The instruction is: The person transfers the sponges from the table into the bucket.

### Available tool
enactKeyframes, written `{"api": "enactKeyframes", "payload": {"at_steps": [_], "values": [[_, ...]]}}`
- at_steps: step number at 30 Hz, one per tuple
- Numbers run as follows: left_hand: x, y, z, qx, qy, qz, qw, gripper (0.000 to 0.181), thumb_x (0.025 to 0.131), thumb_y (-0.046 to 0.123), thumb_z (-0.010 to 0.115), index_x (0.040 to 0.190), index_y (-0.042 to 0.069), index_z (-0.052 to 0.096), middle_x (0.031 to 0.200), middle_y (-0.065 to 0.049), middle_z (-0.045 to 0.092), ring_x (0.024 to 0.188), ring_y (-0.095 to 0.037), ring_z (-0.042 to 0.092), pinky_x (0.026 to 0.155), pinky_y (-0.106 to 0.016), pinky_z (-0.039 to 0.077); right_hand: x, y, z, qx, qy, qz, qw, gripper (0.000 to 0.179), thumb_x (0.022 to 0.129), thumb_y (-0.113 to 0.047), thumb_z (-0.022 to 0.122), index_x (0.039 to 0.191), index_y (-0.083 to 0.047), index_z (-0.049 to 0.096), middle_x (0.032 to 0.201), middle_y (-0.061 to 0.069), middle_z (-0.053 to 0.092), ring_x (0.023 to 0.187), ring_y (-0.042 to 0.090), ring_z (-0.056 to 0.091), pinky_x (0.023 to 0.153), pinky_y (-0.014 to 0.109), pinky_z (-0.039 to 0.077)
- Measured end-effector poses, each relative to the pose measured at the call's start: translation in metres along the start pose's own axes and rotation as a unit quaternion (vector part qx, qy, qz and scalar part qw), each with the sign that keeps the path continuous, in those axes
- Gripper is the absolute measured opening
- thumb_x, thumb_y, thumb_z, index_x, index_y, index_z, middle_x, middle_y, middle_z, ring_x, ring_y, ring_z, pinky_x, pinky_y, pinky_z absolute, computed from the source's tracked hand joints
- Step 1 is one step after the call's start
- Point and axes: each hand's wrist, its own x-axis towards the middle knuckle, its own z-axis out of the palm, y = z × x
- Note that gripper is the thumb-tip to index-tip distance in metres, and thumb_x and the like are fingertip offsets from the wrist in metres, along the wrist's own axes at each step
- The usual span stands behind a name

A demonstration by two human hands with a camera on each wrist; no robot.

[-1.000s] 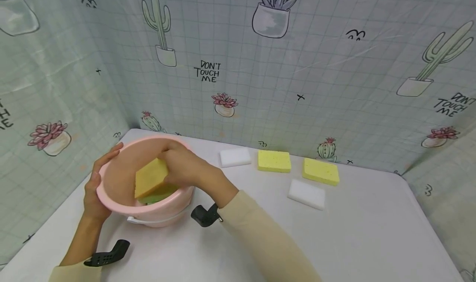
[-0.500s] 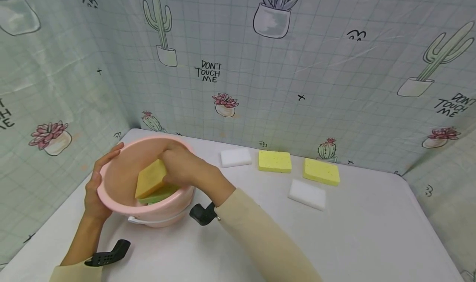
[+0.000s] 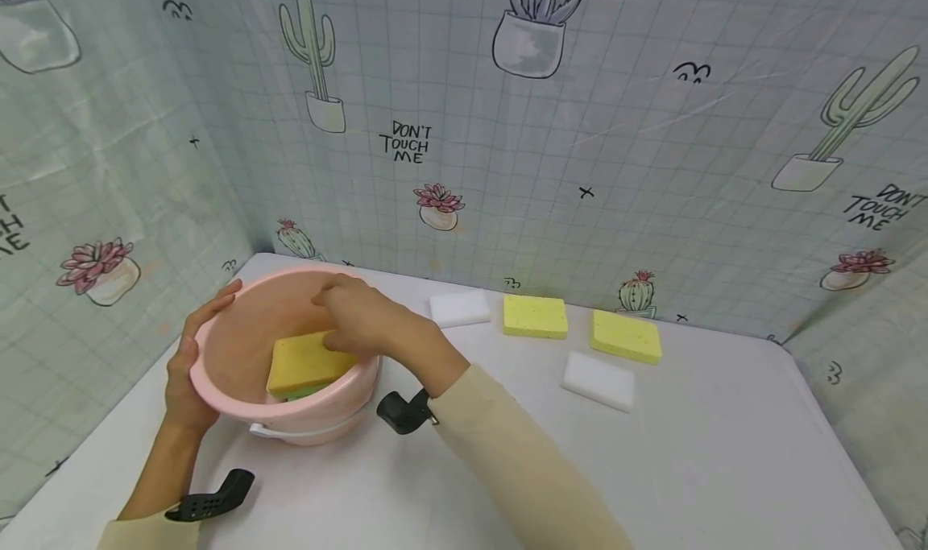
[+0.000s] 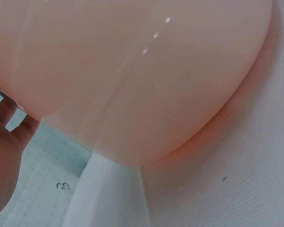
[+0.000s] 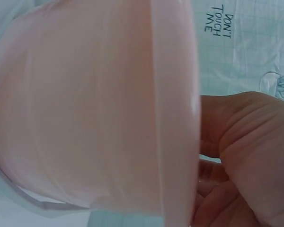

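Observation:
A pink bucket (image 3: pixel 304 411) with a white handle stands at the left of the table. My left hand (image 3: pixel 190 373) holds its left side, fingers and thumb at the rim. My right hand (image 3: pixel 362 318) reaches over the right rim into the bucket's mouth. Just below its thumb, inside, a yellow sponge (image 3: pixel 304 363) lies nearly flat over something green. The right fingertips are partly hidden. In the right wrist view the bucket wall (image 5: pixel 99 109) covers the ends of the right hand's fingers (image 5: pixel 213 175). The left wrist view shows the bucket's outer wall (image 4: pixel 146 85) beside the left fingers (image 4: pixel 26 130).
Right of the bucket lie two yellow sponges (image 3: pixel 535 316) and two white sponges (image 3: pixel 598 381) on the white table (image 3: pixel 710 437). A cactus-print curtain (image 3: pixel 464 171) hangs close behind the table's back edge and along its sides.
The yellow sponge in the bucket has gone from tilted in the right hand to lying flatter. The right hand has shifted slightly right, off it. The left hand and bucket have stayed in place.

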Motion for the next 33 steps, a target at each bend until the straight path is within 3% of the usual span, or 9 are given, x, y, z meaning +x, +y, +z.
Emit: {"api": "enactKeyframes", "payload": {"at_steps": [5,8,12,22,30,33], "values": [[0.000,-0.001,0.000,-0.006,-0.003,0.000,1.0000,0.053,0.097,0.028,0.030,0.145,0.005,0.034,0.156,-0.010,0.020,0.142,-0.025,0.015,0.107,-0.025,0.031,-0.013,0.009,-0.007,0.029,0.036,-0.031,0.9985,0.048,0.091,-0.016,0.065,0.136,-0.007,0.053,0.141,0.004,0.046,0.125,0.014,0.045,0.099,0.017,0.036],[0.000,-0.001,0.000,-0.007,-0.003,-0.001,1.0000,0.053,0.097,0.028,0.030,0.145,0.006,0.034,0.156,-0.010,0.019,0.141,-0.025,0.015,0.107,-0.025,0.031,-0.024,0.016,-0.010,0.069,0.060,-0.051,0.9945,0.047,0.090,-0.013,0.065,0.136,-0.005,0.053,0.141,0.006,0.046,0.102,0.010,0.056,0.082,0.013,0.044],[0.000,-0.001,-0.001,-0.008,-0.003,-0.001,1.0000,0.053,0.097,0.028,0.030,0.145,0.006,0.035,0.156,-0.011,0.017,0.141,-0.025,0.015,0.107,-0.026,0.031,-0.039,0.028,-0.012,0.106,0.103,-0.056,0.9874,0.048,0.090,-0.011,0.065,0.136,-0.006,0.053,0.139,0.006,0.046,0.076,0.007,0.054,0.064,0.013,0.045],[0.000,-0.001,-0.001,-0.013,-0.002,-0.001,0.9999,0.053,0.096,0.026,0.031,0.145,0.006,0.035,0.156,-0.010,0.020,0.141,-0.025,0.018,0.107,-0.027,0.032,-0.064,0.053,-0.009,0.139,0.165,-0.065,0.9743,0.047,0.091,-0.013,0.065,0.135,-0.007,0.053,0.136,0.006,0.049,0.083,0.008,0.057,0.069,0.017,0.048],[0.000,-0.002,-0.003,-0.016,-0.010,0.004,0.9998,0.053,0.096,0.025,0.030,0.145,0.005,0.034,0.155,-0.010,0.021,0.140,-0.025,0.021,0.106,-0.027,0.034,-0.074,0.072,0.008,0.191,0.233,-0.053,0.9521,0.041,0.091,-0.013,0.064,0.131,-0.006,0.057,0.126,0.005,0.056,0.085,0.009,0.059,0.077,0.025,0.053],[0.000,-0.002,-0.003,-0.022,-0.013,0.005,0.9997,0.053,0.096,0.024,0.030,0.145,0.005,0.034,0.156,-0.010,0.021,0.140,-0.025,0.022,0.106,-0.027,0.034,-0.076,0.078,0.016,0.195,0.247,-0.042,0.9484,0.040,0.091,-0.013,0.064,0.130,-0.006,0.058,0.125,0.006,0.056,0.086,0.011,0.060,0.077,0.026,0.053]]}}
